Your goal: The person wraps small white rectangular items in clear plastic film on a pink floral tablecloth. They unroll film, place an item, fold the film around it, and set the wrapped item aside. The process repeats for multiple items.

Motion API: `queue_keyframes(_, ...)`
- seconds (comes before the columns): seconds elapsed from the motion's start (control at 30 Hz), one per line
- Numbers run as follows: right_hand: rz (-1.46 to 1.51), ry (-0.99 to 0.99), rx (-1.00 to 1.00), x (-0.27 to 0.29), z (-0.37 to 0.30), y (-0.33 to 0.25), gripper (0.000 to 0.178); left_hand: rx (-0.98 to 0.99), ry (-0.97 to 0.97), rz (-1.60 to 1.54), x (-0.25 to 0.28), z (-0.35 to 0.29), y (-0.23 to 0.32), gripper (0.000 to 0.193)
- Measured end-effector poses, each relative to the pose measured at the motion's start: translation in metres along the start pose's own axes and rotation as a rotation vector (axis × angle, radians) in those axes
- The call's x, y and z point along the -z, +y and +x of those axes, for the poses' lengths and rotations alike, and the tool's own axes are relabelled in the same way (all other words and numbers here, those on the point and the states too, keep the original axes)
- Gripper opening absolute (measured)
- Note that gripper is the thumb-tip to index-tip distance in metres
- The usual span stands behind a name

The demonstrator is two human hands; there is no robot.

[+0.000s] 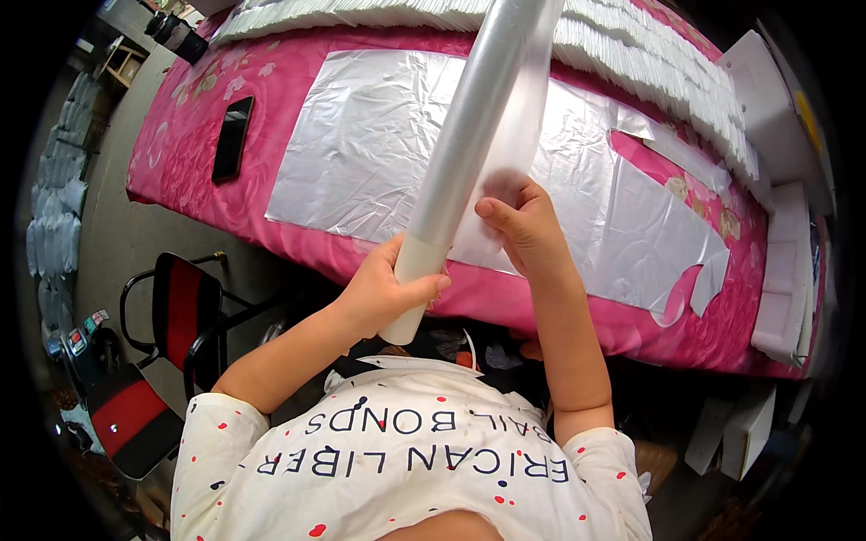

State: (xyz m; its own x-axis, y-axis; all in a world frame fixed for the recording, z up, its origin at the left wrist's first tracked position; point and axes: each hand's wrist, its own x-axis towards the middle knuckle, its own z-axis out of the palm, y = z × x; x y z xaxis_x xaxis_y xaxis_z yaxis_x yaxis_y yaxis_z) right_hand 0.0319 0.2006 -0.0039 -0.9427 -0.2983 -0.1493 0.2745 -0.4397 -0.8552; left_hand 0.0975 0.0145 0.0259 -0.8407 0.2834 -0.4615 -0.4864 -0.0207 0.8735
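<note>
My left hand (397,287) was wrapped firmly round the bare white tubular core (403,323) of a long roll of translucent plastic film (465,135); the roll slanted up and away from me, over the table; my right hand (532,230) was curled at its loose hanging film (516,135), some fingers blurred behind that layer, and I could not tell whether they pinched it; beyond lay a pink floral tablecloth (194,149), with a crinkled silvery plastic sheet (352,135) and a black rectangular phone (234,140); farthest were long rows of stacked white pieces (649,68).
</note>
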Motion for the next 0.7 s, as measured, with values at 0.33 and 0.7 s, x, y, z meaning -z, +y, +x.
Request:
queue_keyframes(0.33, 0.186, -0.24, 0.126, 0.001, -0.028, -0.005, 0.06, 0.17, -0.791, -0.51, -0.01, 0.002, 0.0, 0.07)
queue_keyframes(0.7, -0.143, -0.079, 0.018, -0.004, -0.043, -0.029, 0.032, 0.238, -0.754, -0.677, 0.0, 0.036, -0.012, 0.07)
